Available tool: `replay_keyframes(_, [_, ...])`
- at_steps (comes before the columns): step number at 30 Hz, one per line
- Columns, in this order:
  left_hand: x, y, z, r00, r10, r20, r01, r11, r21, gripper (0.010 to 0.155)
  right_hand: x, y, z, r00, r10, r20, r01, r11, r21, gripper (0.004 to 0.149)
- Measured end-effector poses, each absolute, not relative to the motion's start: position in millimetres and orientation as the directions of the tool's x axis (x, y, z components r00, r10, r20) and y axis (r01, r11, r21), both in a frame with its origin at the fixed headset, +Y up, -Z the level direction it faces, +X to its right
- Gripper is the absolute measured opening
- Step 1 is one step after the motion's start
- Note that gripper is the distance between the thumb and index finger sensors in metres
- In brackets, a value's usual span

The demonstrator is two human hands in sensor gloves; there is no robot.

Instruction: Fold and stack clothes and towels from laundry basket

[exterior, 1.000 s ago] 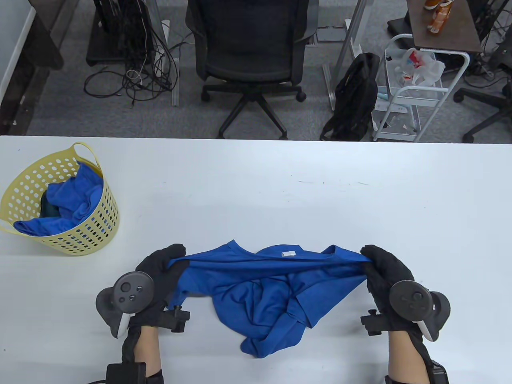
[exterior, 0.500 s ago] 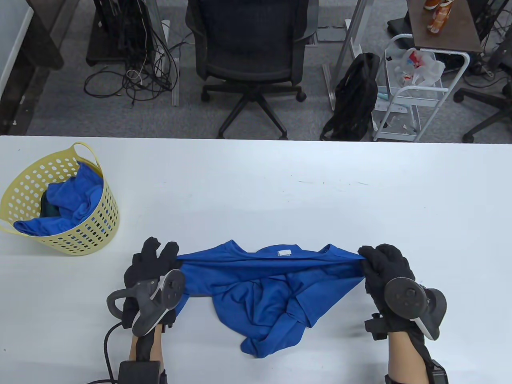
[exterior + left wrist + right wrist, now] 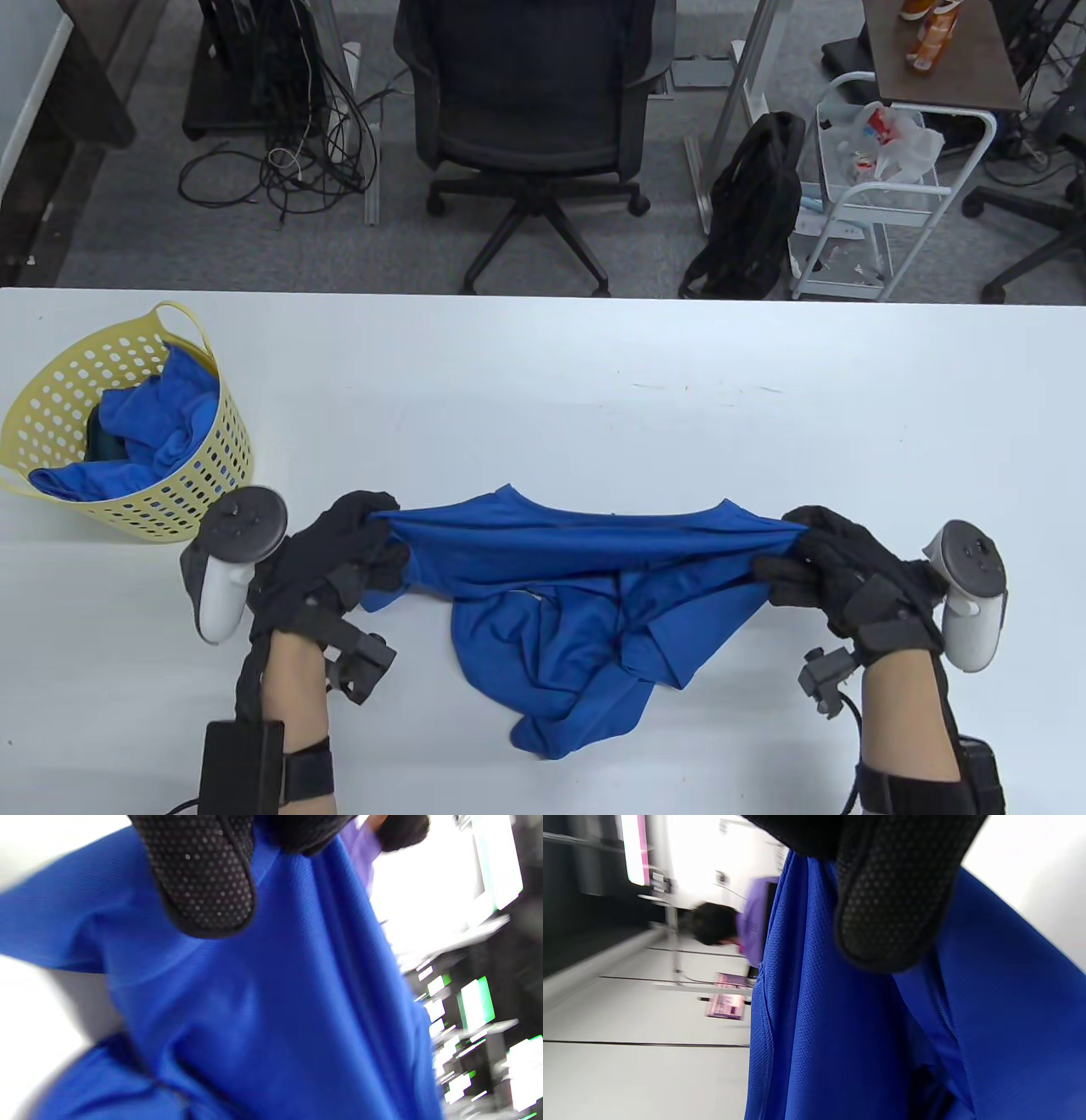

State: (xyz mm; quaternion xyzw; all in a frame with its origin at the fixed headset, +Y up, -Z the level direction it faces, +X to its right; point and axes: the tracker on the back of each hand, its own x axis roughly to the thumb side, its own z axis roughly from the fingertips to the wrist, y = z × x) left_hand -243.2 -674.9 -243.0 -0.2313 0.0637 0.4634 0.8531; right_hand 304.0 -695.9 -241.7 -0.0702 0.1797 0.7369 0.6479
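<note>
Both hands grip blue shirt (image 3: 585, 594), left hand (image 3: 339, 552) and right hand (image 3: 836, 564) at opposite ends | wrists rolled outward since 1 s ago, top edge raised taut | shirt unspread; folding not begun.

Beyond the white counter (image 3: 764, 407) we saw a black office chair (image 3: 534, 102) on grey carpet, pushed near the far edge. To its left lay a tangle of black cables (image 3: 288, 161) beside dark equipment. To its right a black backpack (image 3: 751, 208) leaned by a metal desk leg (image 3: 734, 93), just beside a white wire trolley (image 3: 882, 204) holding a plastic bag (image 3: 891, 140). A brown side table (image 3: 950, 64) stood above the trolley, carrying orange items (image 3: 929, 34). Another chair's base (image 3: 1018, 221) showed at the right edge.
</note>
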Motion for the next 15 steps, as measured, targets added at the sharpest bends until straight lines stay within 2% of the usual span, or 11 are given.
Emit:
replay_keyframes(2, [-233.6,-687.4,-279.1,0.673,0.583,-0.455,-0.739,0.510,-0.441,0.048,295.0,-700.9,-269.6,-0.347,0.828,-0.441,-0.937,-0.283,0.206,0.039])
replay_keyframes(3, [-228.3,-693.0,-292.2,0.688,0.538,-0.488,-0.726,0.528,-0.442,0.048,288.4,-701.2,-280.9,-0.441,0.769,-0.462,-0.897,-0.390,0.208,0.039])
replay_keyframes(4, [-219.8,-694.4,-311.6,0.701,0.540,-0.467,-0.709,0.604,-0.366,0.048,278.3,-695.7,-296.8,-0.555,0.727,-0.404,-0.827,-0.533,0.175,0.039])
replay_keyframes(5, [-213.1,-682.2,-327.9,0.709,0.627,-0.323,-0.694,0.702,-0.160,0.047,269.3,-679.3,-308.5,-0.621,0.738,-0.264,-0.768,-0.641,0.016,0.039])
replay_keyframes(6, [-209.6,-664.1,-335.3,0.725,0.658,-0.202,-0.665,0.746,0.042,0.046,263.9,-660.7,-312.7,-0.652,0.743,-0.150,-0.725,-0.669,-0.163,0.039])
replay_keyframes(7, [-208.0,-633.8,-338.9,0.746,0.665,-0.040,-0.613,0.709,0.348,0.047,260.2,-629.1,-316.0,-0.697,0.716,0.022,-0.653,-0.622,-0.433,0.039])
replay_keyframes(8, [-208.1,-604.4,-342.4,0.779,0.616,0.117,-0.584,0.643,0.495,0.047,261.3,-601.9,-319.7,-0.724,0.675,0.139,-0.640,-0.583,-0.500,0.039])
replay_keyframes(9, [-209.3,-564.1,-342.4,0.818,0.542,0.192,-0.542,0.616,0.572,0.047,262.4,-570.7,-315.2,-0.714,0.662,0.229,-0.662,-0.532,-0.527,0.039])
replay_keyframes(11, [-213.7,-505.4,-330.3,0.867,0.401,0.297,-0.486,0.542,0.686,0.047,268.1,-526.7,-300.3,-0.666,0.621,0.412,-0.716,-0.379,-0.586,0.039])
replay_keyframes(13, [-215.7,-469.0,-308.5,0.874,0.292,0.390,-0.484,0.431,0.762,0.047,275.0,-499.4,-279.8,-0.566,0.594,0.571,-0.802,-0.235,-0.549,0.039])
replay_keyframes(15, [-217.6,-462.9,-289.8,0.869,0.231,0.438,-0.495,0.383,0.780,0.047,280.5,-497.2,-266.1,-0.505,0.561,0.656,-0.845,-0.166,-0.508,0.039])
